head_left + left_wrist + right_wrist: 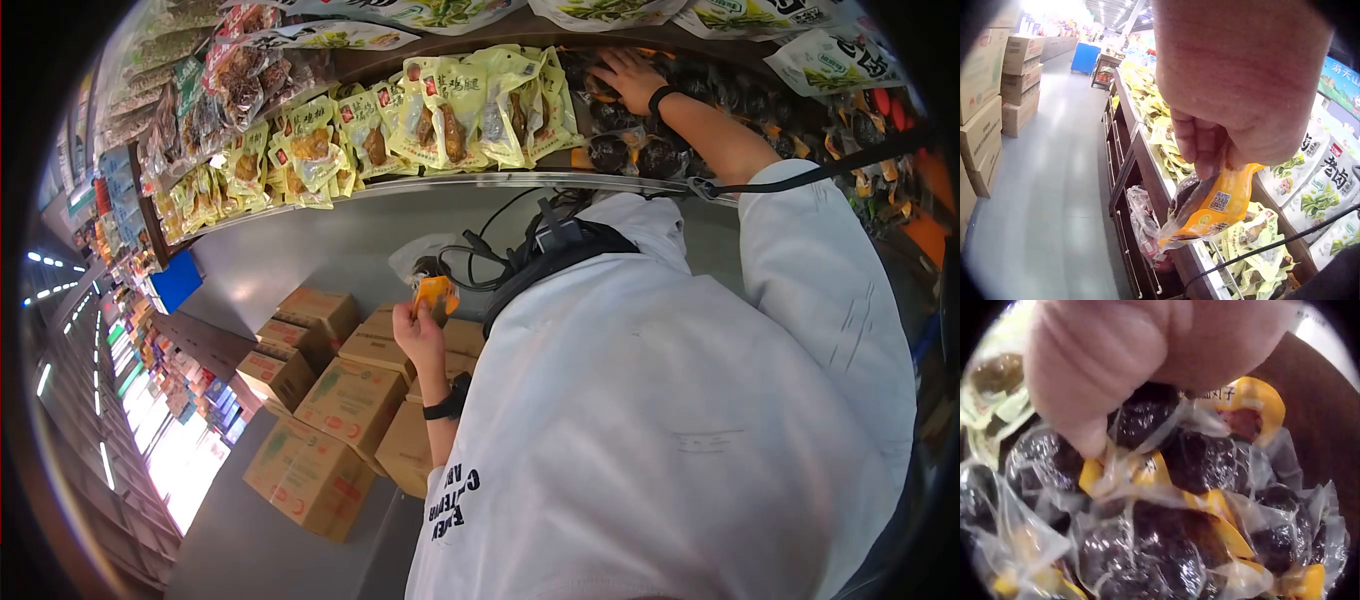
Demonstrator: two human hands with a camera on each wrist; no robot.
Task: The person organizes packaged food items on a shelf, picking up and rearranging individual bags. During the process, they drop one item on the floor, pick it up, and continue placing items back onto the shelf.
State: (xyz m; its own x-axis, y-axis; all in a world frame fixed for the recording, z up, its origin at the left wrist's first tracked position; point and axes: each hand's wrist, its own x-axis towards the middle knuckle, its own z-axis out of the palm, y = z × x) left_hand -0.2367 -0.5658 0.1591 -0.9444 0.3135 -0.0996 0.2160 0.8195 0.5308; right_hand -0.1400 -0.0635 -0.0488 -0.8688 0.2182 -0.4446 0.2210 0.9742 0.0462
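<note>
My left hand (420,340) pinches a vacuum-sealed food packet (1210,209) by its top edge. The packet has an orange printed panel with a QR code, and dark food shows through its clear part. It hangs out in front of the display shelf. Over on the right, my right hand (628,82) reaches onto the shelf with its fingers spread over dark vacuum packs (660,158). In the right wrist view a fingertip (1092,440) of that hand touches a pack's orange label (1150,472), and the palm hides part of the packs behind.
Yellow chicken-leg bags (450,115) stand on the shelf left of the dark packs. White pouches (1329,181) line its back. The shelf's front rail (400,188) runs below the goods. Cardboard cartons (345,400) are stacked on the floor, and a black cable (830,168) crosses near the right arm.
</note>
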